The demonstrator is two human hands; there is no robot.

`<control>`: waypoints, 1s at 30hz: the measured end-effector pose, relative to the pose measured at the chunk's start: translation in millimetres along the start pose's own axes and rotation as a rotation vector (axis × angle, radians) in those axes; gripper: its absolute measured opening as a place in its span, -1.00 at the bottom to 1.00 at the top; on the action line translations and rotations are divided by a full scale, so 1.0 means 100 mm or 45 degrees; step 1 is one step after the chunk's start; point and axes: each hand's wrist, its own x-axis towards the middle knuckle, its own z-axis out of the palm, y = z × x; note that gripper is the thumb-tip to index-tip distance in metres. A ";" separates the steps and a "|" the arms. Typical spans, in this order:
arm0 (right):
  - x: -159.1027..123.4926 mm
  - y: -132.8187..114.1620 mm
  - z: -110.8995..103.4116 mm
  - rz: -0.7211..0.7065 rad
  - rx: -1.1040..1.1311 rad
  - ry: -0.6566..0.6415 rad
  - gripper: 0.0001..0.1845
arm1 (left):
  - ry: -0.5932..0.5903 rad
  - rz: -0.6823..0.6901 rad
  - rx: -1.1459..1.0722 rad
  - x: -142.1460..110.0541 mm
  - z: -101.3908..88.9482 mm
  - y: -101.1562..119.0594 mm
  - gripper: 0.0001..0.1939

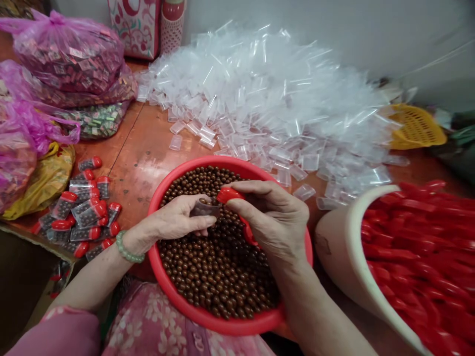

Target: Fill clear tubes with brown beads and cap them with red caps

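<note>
Left hand (178, 216) grips an uncapped container (205, 209) above brown beads (210, 269); right hand (280, 217) pinches a red cap (229, 194) beside it. Capped containers (88, 215) lie at left; many clear containers (260, 94) remain heaped, unfilled, beyond.

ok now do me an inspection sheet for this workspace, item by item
Surface: orange-brown tabletop, partly covered.
Job's things: red basin of brown balls; heaped clear containers; pale bucket of red caps; filled, capped containers piled at left.
Clutter: pink-purple bags, yellow basket.
Hands: left hand holds a container; right hand pinches a red cap.
Cables: none clearly seen.
Surroundings: grey wall behind.
</note>
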 end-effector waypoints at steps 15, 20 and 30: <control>0.07 -0.03 -0.18 -0.460 -0.434 -0.223 -0.71 | 0.083 -0.076 0.052 0.00 0.01 0.00 -0.85; 0.09 -0.01 -0.19 -0.400 -0.376 -0.174 -0.69 | 0.081 -0.106 0.042 0.01 0.00 0.02 -0.90; 0.08 -0.02 -0.08 -0.361 -0.391 -0.217 -0.77 | 0.048 -0.102 -0.081 0.00 -0.02 0.00 -0.79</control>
